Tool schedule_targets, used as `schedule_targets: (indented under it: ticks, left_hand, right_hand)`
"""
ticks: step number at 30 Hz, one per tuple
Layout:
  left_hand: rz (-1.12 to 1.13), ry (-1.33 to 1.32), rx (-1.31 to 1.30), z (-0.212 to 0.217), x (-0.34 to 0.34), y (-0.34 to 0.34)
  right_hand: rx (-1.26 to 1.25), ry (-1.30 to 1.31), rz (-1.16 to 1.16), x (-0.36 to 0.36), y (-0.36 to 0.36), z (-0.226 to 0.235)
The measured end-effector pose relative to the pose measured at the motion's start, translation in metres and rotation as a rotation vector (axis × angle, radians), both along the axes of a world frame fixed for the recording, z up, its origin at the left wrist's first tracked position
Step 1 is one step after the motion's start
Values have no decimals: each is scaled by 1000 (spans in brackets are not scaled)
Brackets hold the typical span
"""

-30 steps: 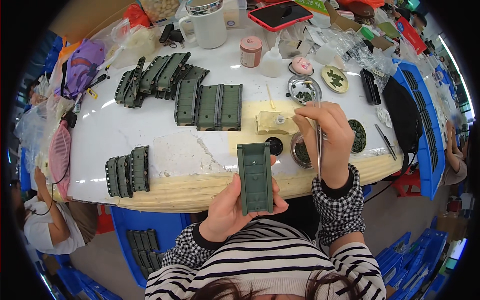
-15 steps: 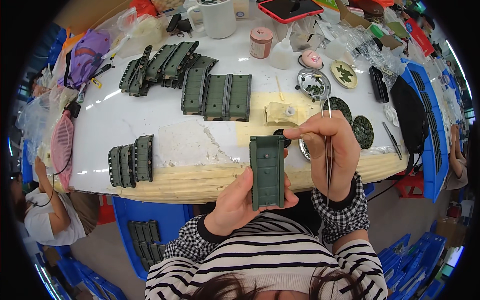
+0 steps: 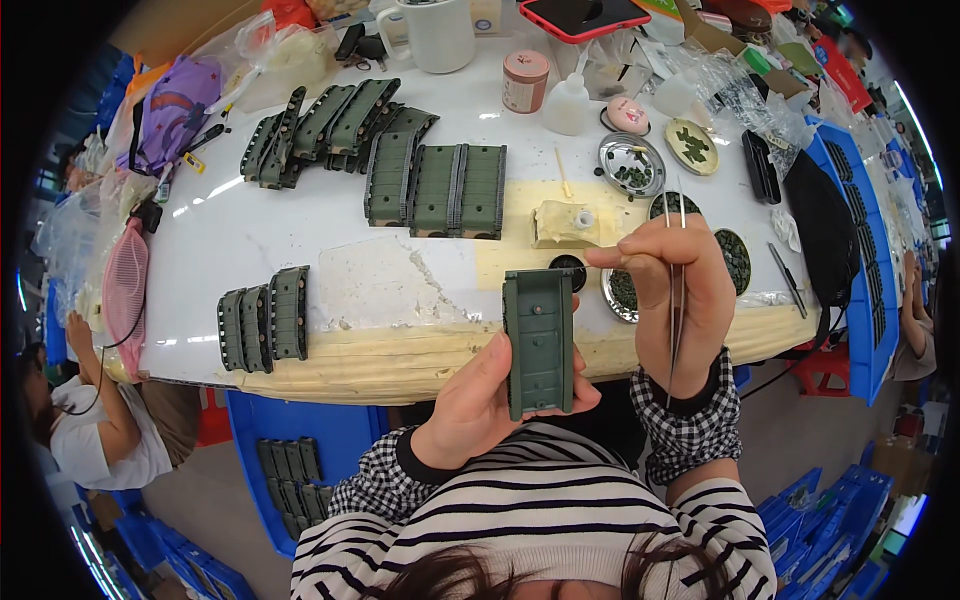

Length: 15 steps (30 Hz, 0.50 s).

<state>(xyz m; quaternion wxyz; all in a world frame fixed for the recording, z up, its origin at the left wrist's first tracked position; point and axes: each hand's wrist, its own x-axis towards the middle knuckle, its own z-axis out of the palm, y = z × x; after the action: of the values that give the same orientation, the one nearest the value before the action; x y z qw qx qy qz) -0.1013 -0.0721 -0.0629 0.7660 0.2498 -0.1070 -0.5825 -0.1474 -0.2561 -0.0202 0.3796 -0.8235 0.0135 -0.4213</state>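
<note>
My left hand (image 3: 470,410) is closed around a dark green plastic part (image 3: 541,350), a long trough-shaped piece with raised side edges, held upright with its hollow side facing me. Metal tweezers (image 3: 676,300) are tucked in my right hand (image 3: 685,290), their points sticking up past the knuckles. The thumb and index finger of that hand are pinched together, and a thin, needle-like thing seems to run from them toward a small black cup (image 3: 566,268). What exactly sits in the pinch is too small to make out. The fingertips are just right of the green part's top corner, apart from it.
Assembled green ribbed parts stand at the back left (image 3: 432,190) and the near left (image 3: 264,320). Round dishes (image 3: 733,262) of tiny green pieces are at the right, near a tape-wrapped block (image 3: 563,224). Bottles, a mug (image 3: 440,38) and a phone line the back. Blue trays flank the table.
My right hand has shifted a little right and up, its fingertips now farther from the green part. My left hand and the part have moved slightly right.
</note>
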Motion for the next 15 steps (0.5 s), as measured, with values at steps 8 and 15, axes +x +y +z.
schedule_targets:
  ticks: [8,15]
  left_hand:
    - [106,-198,60,-8,2,5]
    - [241,-345,244,-5,4,11]
  right_hand:
    - [-216,95,-227,17,-24,-15]
    - [-129,238,-89,7,-34,-22]
